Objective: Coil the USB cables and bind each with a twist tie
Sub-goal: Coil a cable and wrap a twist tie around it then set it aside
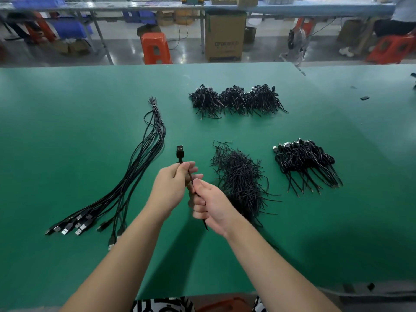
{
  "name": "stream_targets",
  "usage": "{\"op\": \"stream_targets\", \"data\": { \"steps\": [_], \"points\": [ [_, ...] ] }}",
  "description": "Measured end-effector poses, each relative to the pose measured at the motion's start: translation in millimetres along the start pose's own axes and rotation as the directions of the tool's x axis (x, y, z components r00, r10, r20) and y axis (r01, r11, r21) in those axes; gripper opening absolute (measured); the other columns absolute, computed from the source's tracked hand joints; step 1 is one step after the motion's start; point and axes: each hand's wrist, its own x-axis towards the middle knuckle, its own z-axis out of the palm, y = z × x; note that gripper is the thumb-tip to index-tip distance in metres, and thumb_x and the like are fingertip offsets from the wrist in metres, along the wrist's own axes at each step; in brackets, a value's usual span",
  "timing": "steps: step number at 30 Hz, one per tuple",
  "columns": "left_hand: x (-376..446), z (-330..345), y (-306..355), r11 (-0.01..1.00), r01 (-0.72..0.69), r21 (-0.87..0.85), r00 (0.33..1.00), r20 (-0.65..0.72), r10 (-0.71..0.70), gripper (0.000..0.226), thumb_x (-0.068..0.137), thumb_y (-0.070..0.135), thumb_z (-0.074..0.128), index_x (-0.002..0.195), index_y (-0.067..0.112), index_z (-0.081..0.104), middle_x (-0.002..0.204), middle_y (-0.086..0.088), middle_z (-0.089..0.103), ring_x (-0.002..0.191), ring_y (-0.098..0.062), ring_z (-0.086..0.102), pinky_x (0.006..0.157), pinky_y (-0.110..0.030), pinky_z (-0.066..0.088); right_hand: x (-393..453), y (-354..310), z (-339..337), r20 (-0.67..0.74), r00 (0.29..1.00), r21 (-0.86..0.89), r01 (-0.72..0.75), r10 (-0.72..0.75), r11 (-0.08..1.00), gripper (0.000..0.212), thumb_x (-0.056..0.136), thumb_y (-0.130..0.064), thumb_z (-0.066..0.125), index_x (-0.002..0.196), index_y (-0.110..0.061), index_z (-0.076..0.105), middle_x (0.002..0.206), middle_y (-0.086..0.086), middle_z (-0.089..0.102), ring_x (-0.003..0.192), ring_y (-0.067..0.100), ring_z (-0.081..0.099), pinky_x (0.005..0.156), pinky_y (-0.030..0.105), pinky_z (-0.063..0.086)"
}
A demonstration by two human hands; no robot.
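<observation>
Forearms: both reached out from the bottom edge over the green desk (67, 176).
Right hand (209, 203): curled shut on the cable's lower run, fingers (199, 202) folded tight, a short black tail poking out below the palm.
Left hand (173, 188): thumb and fingertips pinching the USB cable (190, 176) just under its plug.
USB plug (179, 151): stood upright above the left hand, metal end up, clear of the desk.
Handling: the cable looked light, thin and limp, likely to spring loose unless pinched; holding near the stiff plug seemed best.
Loose cables (144, 158): long uncoiled bunch lying to the left, bound at its far end.
Twist ties (240, 179): tangled heap just right of the hands.
Finished coils (301, 161): bundles farther right, three more piles (234, 100) beyond.
</observation>
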Motion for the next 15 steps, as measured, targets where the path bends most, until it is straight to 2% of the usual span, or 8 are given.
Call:
{"op": "stream_targets", "data": {
  "steps": [2,3,5,7,11,12,13,15],
  "points": [
    [0,4,0,0.958,0.076,-0.276,0.994,-0.049,-0.094,0.033,0.107,0.017,0.038,0.095,0.003,0.065,0.088,-0.012,0.076,0.079,-0.022,0.075,0.071,-0.028,0.06,2,10,1,-0.074,0.996,-0.209,0.035,-0.052,0.977,0.035,0.108,-0.029,0.04,0.075,-0.021,0.047,0.052,-0.012,0.029,0.043,0.005,0.02,0.04,0.018,0.019],
    [0,6,1,0.921,0.117,-0.372,0.988,-0.052,-0.147,0.034,0.108,0.017,0.037,0.092,0.0,0.063,0.079,-0.011,0.075,0.069,-0.021,0.073,0.064,-0.026,0.059,3,15,2,-0.112,0.989,-0.35,0.056,-0.101,0.935,0.036,0.107,-0.028,0.041,0.072,-0.023,0.047,0.051,-0.014,0.032,0.045,0.006,0.023,0.043,0.02,0.021],
    [0,7,2,0.86,0.179,-0.477,0.974,-0.039,-0.225,0.033,0.107,0.017,0.039,0.087,0.001,0.059,0.067,-0.008,0.067,0.047,-0.014,0.057,0.049,-0.023,0.05,3,23,-1,-0.133,0.965,-0.601,0.103,-0.226,0.792,0.036,0.105,-0.025,0.043,0.069,-0.024,0.047,0.05,-0.014,0.038,0.049,0.006,0.029,0.048,0.023,0.025],
    [0,6,2,0.84,0.205,-0.502,0.97,-0.009,-0.242,0.03,0.107,0.017,0.041,0.086,0.003,0.057,0.065,-0.004,0.059,0.041,-0.01,0.039,0.042,-0.023,0.038,3,28,-2,-0.104,0.945,-0.723,0.143,-0.311,0.675,0.033,0.103,-0.024,0.043,0.07,-0.024,0.047,0.054,-0.012,0.043,0.052,0.006,0.032,0.051,0.025,0.028],
    [-2,3,1,0.843,0.228,-0.488,0.971,0.048,-0.234,0.027,0.107,0.019,0.042,0.088,0.006,0.057,0.068,-0.003,0.056,0.043,-0.01,0.032,0.044,-0.023,0.031,3,30,-3,-0.093,0.951,-0.783,0.113,-0.294,0.612,0.028,0.103,-0.023,0.042,0.078,-0.026,0.054,0.066,-0.005,0.056,0.053,0.008,0.043,0.055,0.031,0.039],
    [-3,2,3,0.846,0.225,-0.484,0.972,0.055,-0.227,0.028,0.107,0.019,0.041,0.087,0.007,0.056,0.069,-0.004,0.056,0.044,-0.01,0.033,0.045,-0.023,0.032,2,28,-2,-0.091,0.961,-0.75,0.106,-0.261,0.653,0.021,0.102,-0.019,0.044,0.087,-0.027,0.057,0.073,-0.004,0.062,0.055,0.008,0.049,0.057,0.03,0.045],
    [-4,1,4,0.846,0.224,-0.484,0.973,0.065,-0.22,0.028,0.107,0.019,0.041,0.086,0.007,0.055,0.07,-0.005,0.057,0.044,-0.011,0.036,0.046,-0.023,0.035,2,26,-1,-0.078,0.972,-0.664,0.114,-0.22,0.739,0.016,0.101,-0.014,0.049,0.101,-0.025,0.06,0.082,-0.002,0.066,0.061,0.009,0.055,0.062,0.028,0.049],
    [-7,2,7,0.829,0.255,-0.498,0.967,0.113,-0.23,0.03,0.107,0.02,0.041,0.082,0.007,0.054,0.076,-0.012,0.065,0.05,-0.016,0.052,0.05,-0.025,0.047,2,19,-5,-0.006,0.989,-0.388,0.133,-0.146,0.912,0.029,0.096,-0.003,0.058,0.122,-0.015,0.057,0.099,0.001,0.067,0.081,0.012,0.063,0.076,0.029,0.054]
  ]
}}
